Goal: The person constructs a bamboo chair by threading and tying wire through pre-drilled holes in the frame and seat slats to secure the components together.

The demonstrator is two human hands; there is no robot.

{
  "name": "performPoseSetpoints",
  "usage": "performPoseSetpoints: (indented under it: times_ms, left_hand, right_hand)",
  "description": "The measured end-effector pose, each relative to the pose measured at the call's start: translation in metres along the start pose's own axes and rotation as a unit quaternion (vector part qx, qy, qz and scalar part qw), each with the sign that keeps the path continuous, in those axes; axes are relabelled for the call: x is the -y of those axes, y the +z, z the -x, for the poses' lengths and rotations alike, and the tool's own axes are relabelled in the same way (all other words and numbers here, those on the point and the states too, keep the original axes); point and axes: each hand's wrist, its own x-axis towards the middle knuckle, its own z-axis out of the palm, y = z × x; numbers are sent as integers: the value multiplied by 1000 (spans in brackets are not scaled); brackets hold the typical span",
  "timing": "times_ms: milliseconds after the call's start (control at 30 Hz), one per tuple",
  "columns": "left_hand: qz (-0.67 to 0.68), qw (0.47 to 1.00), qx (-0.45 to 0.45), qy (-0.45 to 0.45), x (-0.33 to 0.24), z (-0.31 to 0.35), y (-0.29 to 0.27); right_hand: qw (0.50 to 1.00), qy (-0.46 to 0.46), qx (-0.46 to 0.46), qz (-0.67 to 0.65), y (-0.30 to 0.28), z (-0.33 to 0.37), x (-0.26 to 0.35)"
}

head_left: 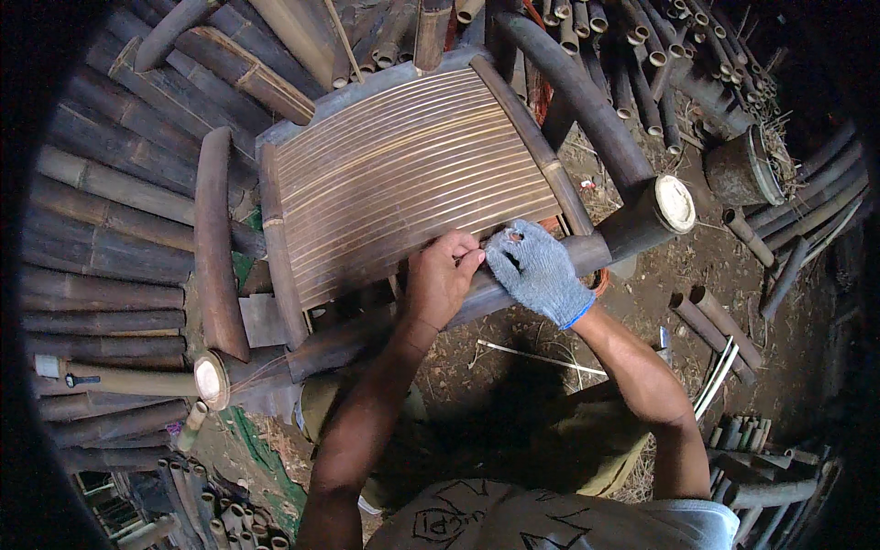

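Observation:
A bamboo chair seat (412,165) of thin slats in a dark bamboo frame stands in front of me. My bare left hand (445,275) is at the seat's near edge, thumb and finger pinched together; whatever they hold is too small to make out. Beside it, my right hand (536,273) wears a grey knit glove with holes in it and a blue cuff. Its fingers curl in over the thick front rail (339,341), close to the left fingertips. What lies between the gloved fingers is hidden. A gap shows between the last slat and the rail.
Rounded bamboo armrests (215,238) flank the seat. Thick poles (110,316) line the left side. Cut bamboo tubes (642,55) are piled at the far right near a bucket (747,170). Pale strips (541,357) and short bamboo pieces (715,325) lie on the dirt floor.

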Motion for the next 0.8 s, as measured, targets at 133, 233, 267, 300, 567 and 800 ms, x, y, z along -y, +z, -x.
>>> performPoseSetpoints:
  times_ms: [133, 233, 267, 300, 567, 800]
  left_hand:
    - [-105, 986, 14, 131, 14, 3, -1]
    - [42, 994, 82, 56, 24, 1, 0]
    - [75, 992, 103, -12, 20, -2, -4]
    - [108, 983, 124, -79, 17, -7, -9]
    - [206, 949, 166, -171, 15, -9, -16]
    - [169, 959, 170, -152, 11, -10, -16]
  right_hand:
    - [1000, 10, -13, 22, 1, 3, 5]
    - [1000, 25, -16, 8, 2, 6, -3]
    - [999, 36, -20, -2, -2, 5, -7]
    - [997, 50, -7, -61, -8, 5, -11]
    - [976, 26, 143, -164, -31, 7, -15]
    - [995, 0, 39, -87, -4, -2, -7]
